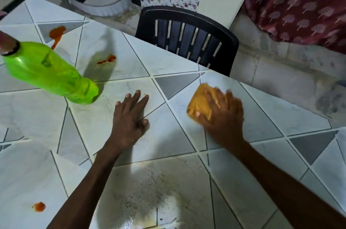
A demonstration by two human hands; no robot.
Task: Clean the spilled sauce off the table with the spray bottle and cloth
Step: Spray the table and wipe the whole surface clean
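Observation:
An orange cloth (201, 100) lies on the tiled table (262, 112) near its far edge, pressed flat under my right hand (222, 114), whose fingers spread over it and look blurred. My left hand (129, 116) rests flat on the table, palm down, fingers apart, holding nothing. A green bottle (50, 71) with a dark cap stands at the left, apart from both hands. Red sauce spots remain: one at the far left (57, 34), one behind the bottle (106, 59), one near the front left (39, 206).
A dark slatted chair (187, 36) stands against the table's far edge. A wet, speckled patch (149, 191) lies between my forearms. Patterned red curtain (299, 0) hangs at the right, over the floor beyond the table.

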